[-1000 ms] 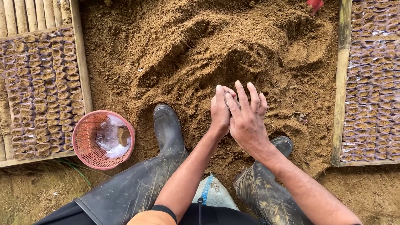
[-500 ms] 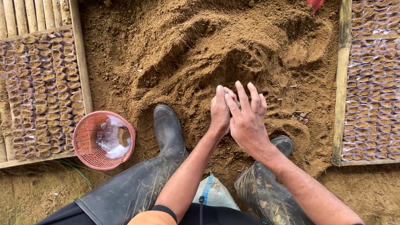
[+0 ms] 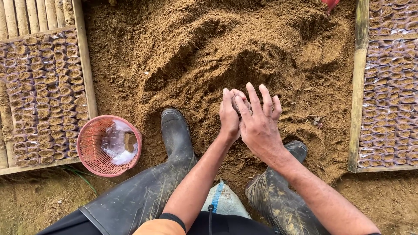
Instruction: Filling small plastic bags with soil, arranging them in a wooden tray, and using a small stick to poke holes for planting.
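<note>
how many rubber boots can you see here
2: one boot left of the hands, toe in the soil pile; the other boot lower right, partly under the right forearm, its toe by the soil's edge.

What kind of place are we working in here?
Likely an outdoor plant nursery: a soil heap on bare ground, wooden frames packed with small soil-filled bags, and a pink basket holding empty bags.
</note>
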